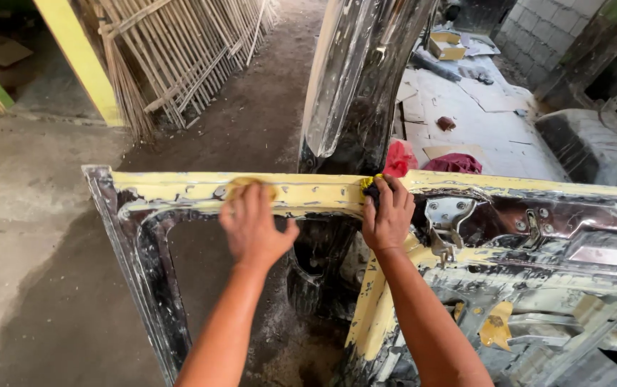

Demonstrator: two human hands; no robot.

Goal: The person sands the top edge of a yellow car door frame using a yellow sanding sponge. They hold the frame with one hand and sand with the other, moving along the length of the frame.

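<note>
Across the frame, left to right: from my remote seat I see 2 bare arms reaching onto a stripped car door frame (pixel 179 188) standing on edge over a dirt floor (pixel 50 308).
Far left: a bundle of bamboo slats (pixel 179 50) leans by a yellow post (pixel 79 57), well apart from the work.
Left hand (pixel 252 226): fingers curled and pressed flat on the yellow top edge, over what looks like a tan sanding pad (pixel 249 185); I can't see the palm, so whether it grips or only presses I cannot tell.
Centre: a shiny bare-metal panel (pixel 355 79) stands upright behind the frame.
Right hand (pixel 387 213): closed around a dark and yellow wad, perhaps a rag (pixel 371 186), held against the same top edge.
Right: hinge bracket (pixel 446 215) and inner door metal, largely bare; red cloth (pixel 453 163) beyond on a littered floor.
Progress, as I judge it: most of the frame is down to bare metal; yellow coating remains along the top edge, down the centre pillar and in patches lower right, so the stripping is well along but unfinished.
</note>
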